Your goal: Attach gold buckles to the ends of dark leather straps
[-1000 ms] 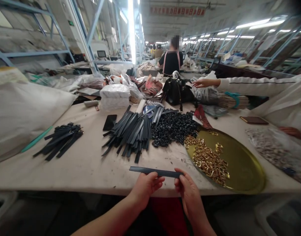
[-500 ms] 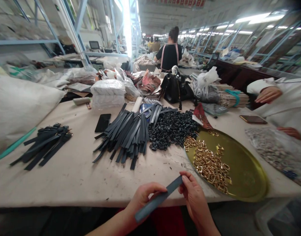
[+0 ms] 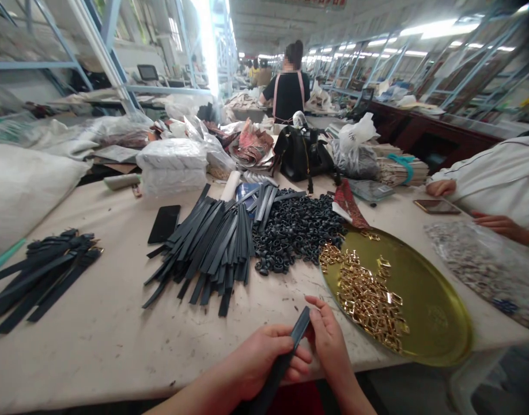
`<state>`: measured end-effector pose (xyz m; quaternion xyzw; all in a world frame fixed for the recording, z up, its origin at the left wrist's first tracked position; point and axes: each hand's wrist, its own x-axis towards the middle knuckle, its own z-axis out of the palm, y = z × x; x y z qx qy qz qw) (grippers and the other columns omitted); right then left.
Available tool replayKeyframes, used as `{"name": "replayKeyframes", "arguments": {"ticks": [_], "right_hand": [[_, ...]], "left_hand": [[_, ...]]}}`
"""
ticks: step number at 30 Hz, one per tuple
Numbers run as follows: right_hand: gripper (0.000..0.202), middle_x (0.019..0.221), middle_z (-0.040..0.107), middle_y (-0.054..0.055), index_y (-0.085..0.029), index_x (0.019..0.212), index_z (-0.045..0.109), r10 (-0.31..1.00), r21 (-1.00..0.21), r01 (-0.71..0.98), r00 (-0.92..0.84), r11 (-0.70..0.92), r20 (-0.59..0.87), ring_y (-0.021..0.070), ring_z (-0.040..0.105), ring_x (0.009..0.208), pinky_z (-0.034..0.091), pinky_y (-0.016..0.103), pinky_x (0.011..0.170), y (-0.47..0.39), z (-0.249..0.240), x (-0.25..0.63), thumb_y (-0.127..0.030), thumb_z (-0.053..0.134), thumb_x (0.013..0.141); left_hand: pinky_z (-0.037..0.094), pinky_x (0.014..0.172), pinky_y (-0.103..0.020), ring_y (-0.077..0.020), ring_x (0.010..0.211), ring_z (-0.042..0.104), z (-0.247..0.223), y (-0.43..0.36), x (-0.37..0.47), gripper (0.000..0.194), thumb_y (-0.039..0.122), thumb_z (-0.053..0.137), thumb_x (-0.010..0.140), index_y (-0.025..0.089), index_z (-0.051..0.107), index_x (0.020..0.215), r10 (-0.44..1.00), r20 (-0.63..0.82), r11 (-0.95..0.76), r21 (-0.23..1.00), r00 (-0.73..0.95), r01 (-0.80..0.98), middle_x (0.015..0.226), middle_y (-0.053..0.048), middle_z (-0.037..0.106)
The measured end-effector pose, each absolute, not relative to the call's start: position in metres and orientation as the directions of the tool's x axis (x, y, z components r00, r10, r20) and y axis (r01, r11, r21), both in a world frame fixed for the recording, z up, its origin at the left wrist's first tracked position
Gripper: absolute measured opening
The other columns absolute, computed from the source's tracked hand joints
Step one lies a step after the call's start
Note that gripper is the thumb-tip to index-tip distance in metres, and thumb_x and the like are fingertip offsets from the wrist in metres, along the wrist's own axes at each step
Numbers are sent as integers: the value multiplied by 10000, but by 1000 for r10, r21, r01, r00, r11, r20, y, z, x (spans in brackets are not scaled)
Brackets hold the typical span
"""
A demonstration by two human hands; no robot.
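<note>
A dark strap (image 3: 278,369) slants up from the bottom edge between my hands. My left hand (image 3: 264,358) is closed round its middle, thumb on top and fingertips showing beyond it. The thumb and fingers of my right hand (image 3: 327,331) pinch the strap's upper end. Beyond them lie a fan of dark straps (image 3: 208,248) and a heap of small black loops (image 3: 299,227). Gold buckles (image 3: 368,294) are piled on the left part of a round golden tray (image 3: 441,311), just right of my right hand.
More dark straps with buckles (image 3: 48,271) lie at the left. A black phone (image 3: 164,224), a wrapped white stack (image 3: 173,167) and a black bag (image 3: 305,153) stand farther back. At the right, a person's hands (image 3: 502,226) rest near another phone (image 3: 437,206) and a plastic bag (image 3: 472,259).
My left hand has moved up the strap, closer to my right hand, and the strap is turned steeper. The view has shifted. The other person's hand has come down near the phone.
</note>
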<state>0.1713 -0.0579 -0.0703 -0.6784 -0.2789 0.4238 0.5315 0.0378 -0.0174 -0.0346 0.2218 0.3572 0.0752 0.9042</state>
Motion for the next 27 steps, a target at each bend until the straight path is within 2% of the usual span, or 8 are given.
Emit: {"name": "replayKeyframes", "arguments": {"ticks": [5, 13, 15, 17, 19, 21, 23, 27], "right_hand": [[436, 528, 441, -68, -198, 1116, 428, 819, -962, -129, 504, -242, -273, 109, 403, 441, 345, 216, 417, -55, -76, 175, -482, 442, 786], [412, 604, 519, -48, -206, 1095, 456, 820, -965, -102, 512, -240, -258, 103, 442, 471, 383, 213, 450, -54, -80, 173, -478, 460, 786], [411, 615, 527, -41, -199, 1081, 474, 831, -970, -55, 506, -236, -231, 110, 448, 474, 386, 221, 450, -47, -79, 177, -476, 468, 777], [387, 658, 553, -19, -189, 1066, 495, 841, -970, 102, 523, -222, -137, 123, 472, 502, 405, 240, 477, -33, -76, 188, -453, 457, 785], [328, 781, 588, 25, -181, 1048, 513, 864, -875, 434, 503, -213, 38, 147, 531, 619, 437, 263, 575, -13, -73, 204, -393, 404, 823], [269, 928, 580, 67, -177, 1010, 534, 899, -626, 752, 399, -208, 180, 171, 553, 797, 429, 282, 704, 8, -70, 221, -302, 356, 852], [212, 943, 566, 82, -180, 929, 571, 924, -453, 868, 323, -202, 206, 191, 545, 838, 401, 300, 738, 27, -68, 235, -225, 386, 837], [117, 852, 568, 92, -178, 766, 600, 947, -302, 939, 238, -167, 216, 221, 546, 773, 364, 309, 663, 46, -67, 239, -144, 488, 770]], "left_hand": [[399, 480, -143, -62, 524, 540, -35, -13, 44, 217, 138, 575, 687, 101, 559, 901, 282, -629, 924, 381, 724, -28, 734, -49, 589], [393, 490, -157, -69, 536, 517, -39, -2, 37, 278, 63, 477, 680, 90, 516, 954, 428, -666, 893, 418, 611, -170, 722, -43, 558], [388, 494, -167, -73, 532, 512, -44, 0, 33, 297, 63, 454, 672, 92, 500, 964, 450, -657, 884, 424, 604, -197, 707, -34, 544], [377, 491, -180, -77, 521, 503, -49, 1, 29, 303, 68, 451, 663, 101, 491, 962, 448, -633, 886, 409, 631, -219, 697, -21, 530], [373, 498, -196, -80, 517, 497, -53, 1, 26, 302, 75, 459, 664, 114, 485, 963, 443, -599, 889, 392, 667, -238, 689, -9, 519], [375, 514, -207, -80, 515, 491, -56, 0, 24, 295, 83, 475, 672, 126, 483, 964, 442, -578, 889, 386, 686, -247, 684, -1, 516], [376, 532, -215, -78, 518, 488, -59, -1, 23, 289, 99, 496, 680, 136, 483, 966, 450, -570, 886, 384, 688, -261, 689, 2, 520], [356, 544, -219, -91, 521, 494, -72, 0, 19, 282, 170, 574, 653, 127, 514, 925, 499, -531, 851, 450, 685, -272, 675, -9, 537]]}}
